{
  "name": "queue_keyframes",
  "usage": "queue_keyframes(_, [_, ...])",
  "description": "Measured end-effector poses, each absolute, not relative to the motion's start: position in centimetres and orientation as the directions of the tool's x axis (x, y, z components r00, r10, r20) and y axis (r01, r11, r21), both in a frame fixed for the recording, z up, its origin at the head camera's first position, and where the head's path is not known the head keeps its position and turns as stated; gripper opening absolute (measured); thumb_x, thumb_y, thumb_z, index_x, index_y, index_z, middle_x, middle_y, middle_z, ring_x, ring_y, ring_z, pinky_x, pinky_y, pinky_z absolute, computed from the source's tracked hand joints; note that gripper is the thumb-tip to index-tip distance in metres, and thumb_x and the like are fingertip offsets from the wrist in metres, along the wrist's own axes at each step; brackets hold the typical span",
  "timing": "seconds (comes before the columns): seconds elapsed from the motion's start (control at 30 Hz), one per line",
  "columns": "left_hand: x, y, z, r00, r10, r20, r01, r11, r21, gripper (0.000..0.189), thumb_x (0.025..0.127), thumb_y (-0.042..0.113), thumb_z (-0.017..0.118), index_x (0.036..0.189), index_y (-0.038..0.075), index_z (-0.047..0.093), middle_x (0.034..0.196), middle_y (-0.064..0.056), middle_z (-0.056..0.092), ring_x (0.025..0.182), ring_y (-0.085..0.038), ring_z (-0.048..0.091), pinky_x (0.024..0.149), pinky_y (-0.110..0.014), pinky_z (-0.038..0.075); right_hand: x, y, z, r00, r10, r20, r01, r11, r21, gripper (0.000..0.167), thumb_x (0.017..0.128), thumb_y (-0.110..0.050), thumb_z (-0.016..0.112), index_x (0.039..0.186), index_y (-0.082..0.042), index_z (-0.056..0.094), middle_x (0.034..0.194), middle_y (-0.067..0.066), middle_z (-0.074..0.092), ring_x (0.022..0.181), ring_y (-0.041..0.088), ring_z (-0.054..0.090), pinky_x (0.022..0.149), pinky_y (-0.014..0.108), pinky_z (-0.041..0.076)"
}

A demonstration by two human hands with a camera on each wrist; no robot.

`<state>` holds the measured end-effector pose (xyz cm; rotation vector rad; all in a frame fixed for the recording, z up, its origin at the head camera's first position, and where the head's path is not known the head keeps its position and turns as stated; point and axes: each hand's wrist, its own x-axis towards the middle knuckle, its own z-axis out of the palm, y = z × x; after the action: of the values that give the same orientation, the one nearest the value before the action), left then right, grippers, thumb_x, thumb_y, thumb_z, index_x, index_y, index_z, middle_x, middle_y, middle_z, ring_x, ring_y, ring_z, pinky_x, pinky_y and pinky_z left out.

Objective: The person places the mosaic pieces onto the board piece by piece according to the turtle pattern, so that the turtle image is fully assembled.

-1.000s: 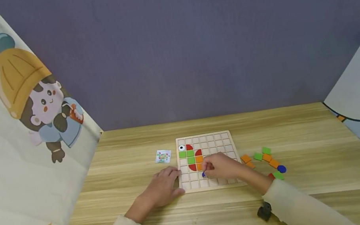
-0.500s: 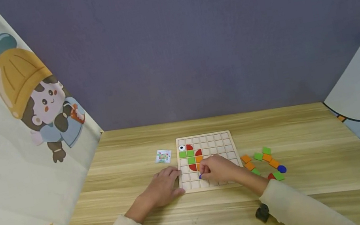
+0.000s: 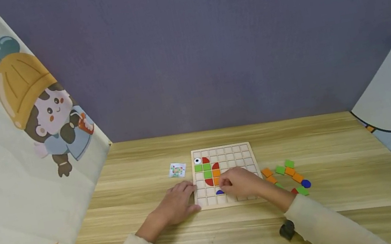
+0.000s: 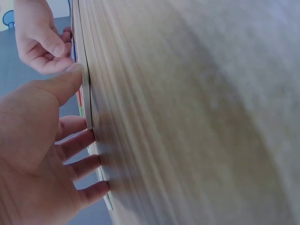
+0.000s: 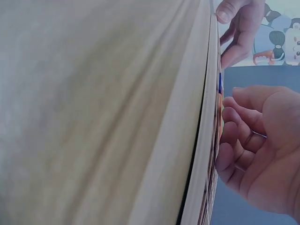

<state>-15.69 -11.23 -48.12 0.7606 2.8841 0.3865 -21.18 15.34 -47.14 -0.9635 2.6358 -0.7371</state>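
A square wooden grid board (image 3: 233, 156) lies on the table, with green, red and orange tiles and a white eye piece (image 3: 197, 161) in its left part. One blue rounded piece (image 3: 220, 192) rests in a lower cell of the board. Just right of that piece is my right hand (image 3: 240, 181), its fingers loosely curled and holding nothing visible. In the right wrist view, the same hand (image 5: 262, 145) hovers over the board, the blue piece beyond its fingertips. My left hand (image 3: 176, 203) touches the board's left edge with spread fingers; its fingertips (image 4: 97, 161) show in the left wrist view.
Loose pieces lie right of the board, among them an orange tile (image 3: 289, 171), a green tile (image 3: 289, 163), a blue round piece (image 3: 306, 183) and a red piece (image 3: 294, 191). A small printed card (image 3: 177, 169) lies left of the board. A dark partition (image 3: 218, 48) stands behind the table.
My right hand has set the blue piece down in a lower cell, let go of it and drawn back slightly to the right. The left hand has stayed at the board's edge.
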Motion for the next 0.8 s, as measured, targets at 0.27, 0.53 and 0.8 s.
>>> queue_keyframes(0.27, [-15.5,-11.4,-48.0,-0.867,0.493,-0.07,0.455,0.841,0.292,0.064,0.095,0.042,0.069,0.143,0.003,0.053,0.147,-0.018,0.051,0.138,-0.039,0.048,0.11,-0.061,0.043,-21.8,16.8,-46.3,-0.784,-0.62,-0.029,-0.506,0.664,-0.55,0.009,0.097,-0.018,0.066,0.099,-0.018,0.075,0.087,-0.01,0.073,0.076,0.002,0.061,0.072,0.024,0.053])
queue_keyframes(0.53, [-15.6,-11.6,-48.2,-0.869,0.49,-0.068,0.454,0.844,0.284,0.064,0.095,0.043,0.069,0.143,0.004,0.054,0.148,-0.016,0.051,0.138,-0.037,0.048,0.11,-0.06,0.043,-22.7,19.5,-45.6,-0.81,-0.584,-0.056,-0.45,0.681,-0.578,0.013,0.1,-0.021,0.064,0.107,-0.014,0.073,0.092,-0.008,0.071,0.079,0.005,0.061,0.072,0.026,0.053])
queue_keyframes(0.8, [-15.6,-11.6,-48.2,-0.87,0.487,-0.078,0.447,0.846,0.289,0.064,0.095,0.043,0.069,0.143,0.004,0.053,0.148,-0.016,0.051,0.139,-0.037,0.048,0.111,-0.06,0.042,-23.4,22.7,-45.2,-0.844,-0.533,-0.06,-0.407,0.71,-0.575,0.016,0.101,-0.018,0.062,0.111,-0.011,0.072,0.096,-0.003,0.071,0.085,0.01,0.062,0.073,0.029,0.054])
